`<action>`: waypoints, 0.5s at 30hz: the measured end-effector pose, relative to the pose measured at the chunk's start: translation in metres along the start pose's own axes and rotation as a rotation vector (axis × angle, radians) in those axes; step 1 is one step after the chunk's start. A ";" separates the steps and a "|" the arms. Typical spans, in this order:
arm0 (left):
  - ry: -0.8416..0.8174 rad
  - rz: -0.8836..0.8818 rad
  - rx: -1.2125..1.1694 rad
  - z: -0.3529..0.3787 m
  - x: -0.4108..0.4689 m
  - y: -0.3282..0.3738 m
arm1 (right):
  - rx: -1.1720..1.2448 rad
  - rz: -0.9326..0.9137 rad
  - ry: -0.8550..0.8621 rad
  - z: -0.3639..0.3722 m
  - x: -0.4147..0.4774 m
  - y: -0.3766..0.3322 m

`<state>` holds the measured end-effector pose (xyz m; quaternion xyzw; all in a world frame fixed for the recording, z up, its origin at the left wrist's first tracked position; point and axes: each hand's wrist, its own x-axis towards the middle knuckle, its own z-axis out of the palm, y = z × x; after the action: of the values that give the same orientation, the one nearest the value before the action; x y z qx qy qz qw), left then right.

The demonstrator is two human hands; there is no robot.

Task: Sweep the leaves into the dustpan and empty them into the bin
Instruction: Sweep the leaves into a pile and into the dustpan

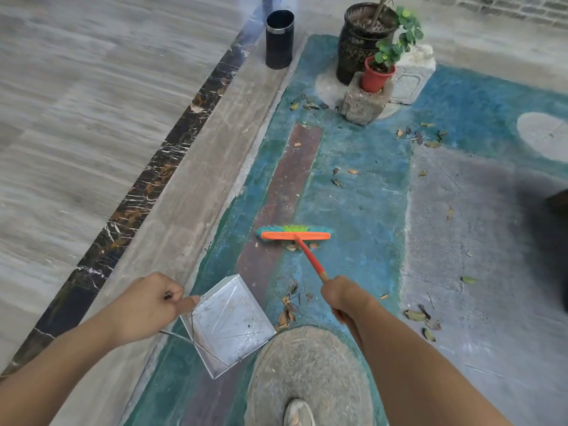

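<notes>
Two hands busy: dustpan (227,324) low left, left hand (147,305) grip clamped on its wire handle; broom (295,235) stretched forward, right hand (344,295) grip wrapped round the stick; leaves (287,312) between, just beside the pan, probably at its mouth.

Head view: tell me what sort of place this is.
Probably a house's outdoor patio or courtyard: worn painted concrete ground, dry leaves scattered on it, and potted plants on stone blocks.

Small red pot (376,78) on a stone block (364,107); black planter (358,47) just behind; shoe (298,413) at bottom edge
</notes>
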<state>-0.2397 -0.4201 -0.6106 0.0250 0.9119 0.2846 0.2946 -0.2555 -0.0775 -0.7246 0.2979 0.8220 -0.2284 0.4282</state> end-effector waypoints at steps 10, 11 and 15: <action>0.049 -0.011 -0.054 0.005 -0.006 -0.005 | -0.001 -0.074 0.067 -0.026 0.031 -0.034; 0.050 -0.021 -0.058 0.007 -0.008 -0.006 | -0.035 -0.068 0.044 -0.021 0.029 -0.031; 0.056 -0.017 -0.040 0.007 -0.010 -0.005 | -0.159 -0.076 0.023 0.005 0.002 -0.011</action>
<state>-0.2267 -0.4228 -0.6123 0.0035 0.9142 0.3009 0.2716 -0.2611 -0.0880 -0.7279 0.2342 0.8532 -0.1749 0.4321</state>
